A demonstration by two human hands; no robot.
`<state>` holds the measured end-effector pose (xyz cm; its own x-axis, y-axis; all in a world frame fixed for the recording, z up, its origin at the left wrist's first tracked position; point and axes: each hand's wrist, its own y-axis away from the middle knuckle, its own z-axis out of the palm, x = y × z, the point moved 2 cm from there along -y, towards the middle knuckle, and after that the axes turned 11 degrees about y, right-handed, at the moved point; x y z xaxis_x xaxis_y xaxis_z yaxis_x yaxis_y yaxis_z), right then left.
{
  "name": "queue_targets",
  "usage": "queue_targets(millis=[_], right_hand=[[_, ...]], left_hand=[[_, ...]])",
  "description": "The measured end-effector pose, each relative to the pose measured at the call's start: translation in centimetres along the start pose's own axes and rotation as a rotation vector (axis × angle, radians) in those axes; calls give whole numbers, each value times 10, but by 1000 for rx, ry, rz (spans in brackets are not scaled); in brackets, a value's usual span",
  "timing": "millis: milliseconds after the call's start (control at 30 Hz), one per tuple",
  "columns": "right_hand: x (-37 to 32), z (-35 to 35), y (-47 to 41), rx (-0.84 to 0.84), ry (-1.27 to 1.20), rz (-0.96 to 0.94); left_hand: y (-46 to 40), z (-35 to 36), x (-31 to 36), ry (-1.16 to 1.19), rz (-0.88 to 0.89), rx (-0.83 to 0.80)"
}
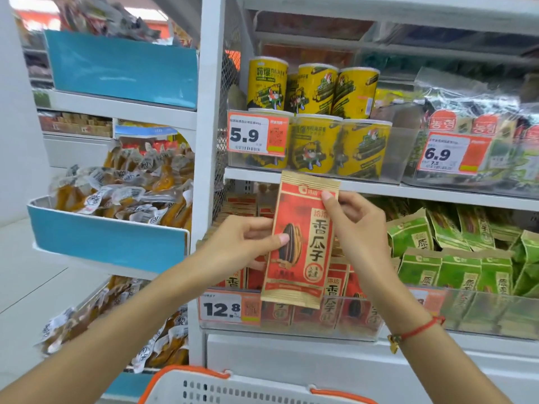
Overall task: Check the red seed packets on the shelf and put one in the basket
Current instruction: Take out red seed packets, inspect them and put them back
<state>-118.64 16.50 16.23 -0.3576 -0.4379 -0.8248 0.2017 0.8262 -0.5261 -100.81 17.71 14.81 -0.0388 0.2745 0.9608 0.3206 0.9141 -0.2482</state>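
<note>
Nearest to the camera, at the bottom edge of the head view, is the white basket (233, 389) with orange handles; only its rim with small slots can be seen, and what lies inside is hidden.

Above it both arms reach forward to the shelf. The left hand (248, 243) pinches the red seed packet (300, 240) at its left edge, with the thumb on the front over the printed seed and the other fingers behind. The right hand (354, 225) pinches the packet near its upper right corner, one fingertip on the front close to the logo. On this wrist there is a red string bracelet (417, 330). The packet is held upright and free in the air, in front of the shelf and well above the basket, with its front turned to the person.

Behind it, more red packets (335, 290) stand in a clear bin with a price tag 12.8 (223, 309). Green packets (455, 258) fill the bin just beside, on the right. Yellow cans (315, 112) stand on the shelf above.

It seems the checking step is in hand: one packet is out and is looked at. Putting it in the basket is not yet done. The next move probably needs one hand to let go, and the other to bring the packet down and toward the body, over the rim, before releasing it.
</note>
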Motion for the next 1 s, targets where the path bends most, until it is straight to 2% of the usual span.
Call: queue_targets(millis=[167, 333, 567, 700, 867, 1000], right_hand=[[5, -3, -2, -88, -7, 49], [9, -5, -5, -214, 132, 87], [18, 11, 8, -134, 190, -52], [18, 11, 7, -316, 211, -153], [13, 9, 5, -589, 90, -126], [13, -3, 4, -667, 49, -91]], left_hand=[[-2, 0, -1, 31, -79, -22], [1, 0, -7, 32, -150, -14], [2, 7, -10, 104, -126, 39], [3, 7, -12, 157, -77, 95], [0, 3, -12, 262, -45, 193], [-1, -4, -9, 272, -37, 200]])
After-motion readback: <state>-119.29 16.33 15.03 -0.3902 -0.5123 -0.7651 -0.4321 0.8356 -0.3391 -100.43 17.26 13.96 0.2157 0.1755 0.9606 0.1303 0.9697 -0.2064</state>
